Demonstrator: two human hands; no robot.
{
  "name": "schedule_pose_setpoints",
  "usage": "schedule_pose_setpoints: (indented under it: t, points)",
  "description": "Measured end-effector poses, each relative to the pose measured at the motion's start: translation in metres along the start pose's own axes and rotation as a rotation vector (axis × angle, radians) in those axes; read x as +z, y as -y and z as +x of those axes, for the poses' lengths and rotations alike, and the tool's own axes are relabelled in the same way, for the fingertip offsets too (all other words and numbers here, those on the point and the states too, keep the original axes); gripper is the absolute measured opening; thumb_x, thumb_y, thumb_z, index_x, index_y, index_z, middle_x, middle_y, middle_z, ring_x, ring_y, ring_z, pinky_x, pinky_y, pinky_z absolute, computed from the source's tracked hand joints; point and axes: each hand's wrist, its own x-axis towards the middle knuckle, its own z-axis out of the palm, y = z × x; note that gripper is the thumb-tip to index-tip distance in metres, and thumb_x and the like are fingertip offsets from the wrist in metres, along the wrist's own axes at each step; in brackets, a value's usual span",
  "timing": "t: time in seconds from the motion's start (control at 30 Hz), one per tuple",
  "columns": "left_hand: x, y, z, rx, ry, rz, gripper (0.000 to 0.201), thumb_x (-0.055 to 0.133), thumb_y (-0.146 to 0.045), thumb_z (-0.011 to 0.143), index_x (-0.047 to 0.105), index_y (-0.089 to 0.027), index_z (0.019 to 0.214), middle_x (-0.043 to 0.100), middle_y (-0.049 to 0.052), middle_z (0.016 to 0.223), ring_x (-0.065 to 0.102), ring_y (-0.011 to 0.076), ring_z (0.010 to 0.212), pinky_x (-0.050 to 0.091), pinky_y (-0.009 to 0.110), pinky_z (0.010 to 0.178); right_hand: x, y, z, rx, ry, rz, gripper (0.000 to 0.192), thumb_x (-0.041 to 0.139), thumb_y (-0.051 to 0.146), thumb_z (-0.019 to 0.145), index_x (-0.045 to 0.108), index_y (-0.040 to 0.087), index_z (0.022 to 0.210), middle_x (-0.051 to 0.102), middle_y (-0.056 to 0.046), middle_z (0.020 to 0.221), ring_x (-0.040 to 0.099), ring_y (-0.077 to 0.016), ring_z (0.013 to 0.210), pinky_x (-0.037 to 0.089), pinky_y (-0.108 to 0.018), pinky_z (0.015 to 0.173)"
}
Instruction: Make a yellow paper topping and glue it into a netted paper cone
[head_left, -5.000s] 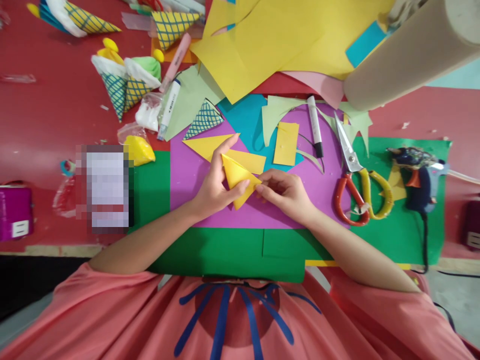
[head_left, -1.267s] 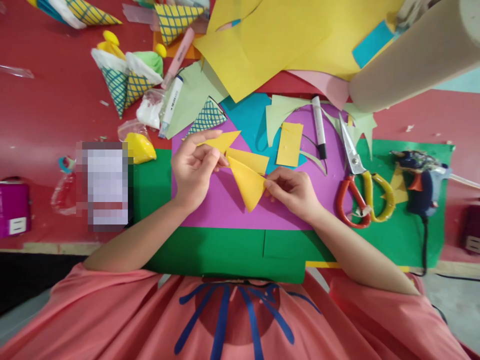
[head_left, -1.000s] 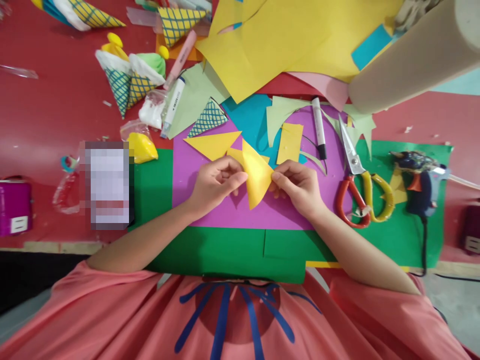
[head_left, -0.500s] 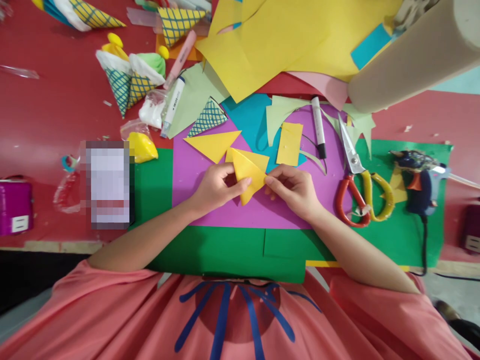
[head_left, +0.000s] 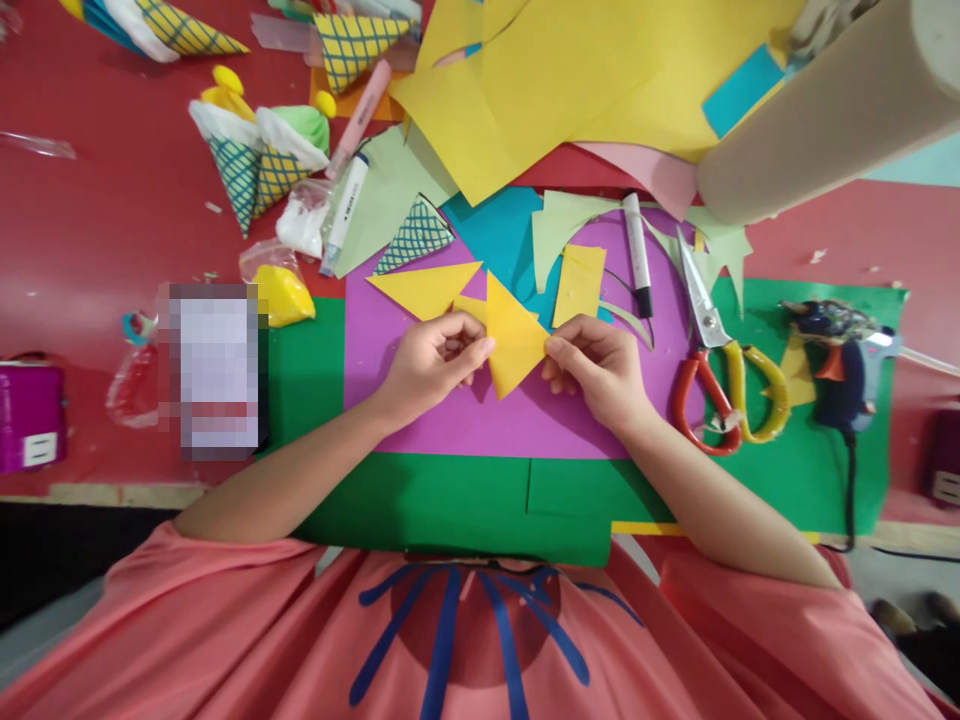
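A yellow paper triangle (head_left: 514, 340) is held between both hands above the purple sheet (head_left: 450, 420). My left hand (head_left: 431, 360) pinches its left edge with thumb and fingers. My right hand (head_left: 600, 365) pinches its right corner. The piece looks like one flat triangle, one point up, one point down. Just behind it lie another yellow triangle (head_left: 424, 288) and a yellow rectangle (head_left: 577, 285) on the purple and blue sheets.
Scissors (head_left: 712, 350) with red and yellow handles and a glue gun (head_left: 844, 360) lie to the right on the green sheet (head_left: 802, 470). A marker (head_left: 637, 255) lies behind, paper cones (head_left: 255, 160) far left, large yellow sheets (head_left: 570, 70) and a cardboard roll (head_left: 817, 110) at the back.
Over the last second the yellow piece went from flat, to curled between the fingers, to flat and upright again. Both hands stayed on it and barely shifted.
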Motion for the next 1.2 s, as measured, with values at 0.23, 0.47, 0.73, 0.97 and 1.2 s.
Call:
schedule_pose_setpoints:
  t: [0.23, 0.47, 0.73, 0.97, 1.2]
  points:
    - [-0.0018, 0.0004, 0.0005, -0.016, -0.005, -0.028, 0.02, 0.07, -0.03, 0.079, 0.059, -0.016, 0.07, 0.057, -0.004, 0.056, 0.05, 0.0034, 0.04, 0.038, 0.013, 0.035, 0.0002, 0.0019, 0.0005, -0.015, 0.029, 0.008, 0.025, 0.071, 0.038, 0.085, 0.06, 0.018, 0.073, 0.065, 0.004, 0.057, 0.055, -0.0063, 0.043, 0.043, -0.019, 0.042]
    - [-0.0035, 0.0032, 0.0018, -0.014, -0.002, -0.023, 0.022, 0.069, -0.029, 0.08, 0.056, -0.017, 0.067, 0.054, -0.004, 0.054, 0.046, 0.0031, 0.039, 0.034, 0.014, 0.035, 0.0009, 0.0023, -0.0008, -0.014, 0.037, -0.045, 0.027, 0.07, 0.041, 0.084, 0.059, 0.019, 0.073, 0.065, 0.003, 0.058, 0.055, -0.0068, 0.044, 0.044, -0.02, 0.045]
    - [-0.0054, 0.0038, 0.0029, -0.025, -0.006, -0.077, 0.026, 0.069, -0.032, 0.082, 0.054, -0.018, 0.065, 0.053, -0.005, 0.054, 0.04, 0.0024, 0.036, 0.029, 0.016, 0.033, 0.0009, 0.0041, -0.0002, -0.017, 0.08, -0.07, 0.027, 0.069, 0.04, 0.085, 0.059, 0.018, 0.074, 0.064, 0.003, 0.06, 0.056, -0.007, 0.045, 0.044, -0.02, 0.045]
    - [-0.0066, 0.0047, 0.0027, 0.003, -0.007, -0.081, 0.028, 0.069, -0.033, 0.08, 0.051, -0.019, 0.065, 0.053, -0.005, 0.052, 0.039, 0.0028, 0.033, 0.026, 0.018, 0.03, 0.0015, 0.0035, -0.001, -0.017, 0.11, -0.095, 0.028, 0.069, 0.041, 0.085, 0.058, 0.018, 0.073, 0.063, 0.003, 0.06, 0.056, -0.0078, 0.046, 0.045, -0.022, 0.046]
    - [-0.007, 0.0052, 0.0026, 0.05, -0.038, -0.081, 0.024, 0.065, -0.028, 0.081, 0.049, -0.02, 0.065, 0.053, -0.005, 0.052, 0.039, 0.0027, 0.033, 0.026, 0.017, 0.031, 0.0017, 0.0045, -0.0017, -0.042, 0.13, -0.166, 0.026, 0.066, 0.038, 0.086, 0.059, 0.017, 0.073, 0.062, 0.002, 0.06, 0.057, -0.0078, 0.047, 0.045, -0.022, 0.046]
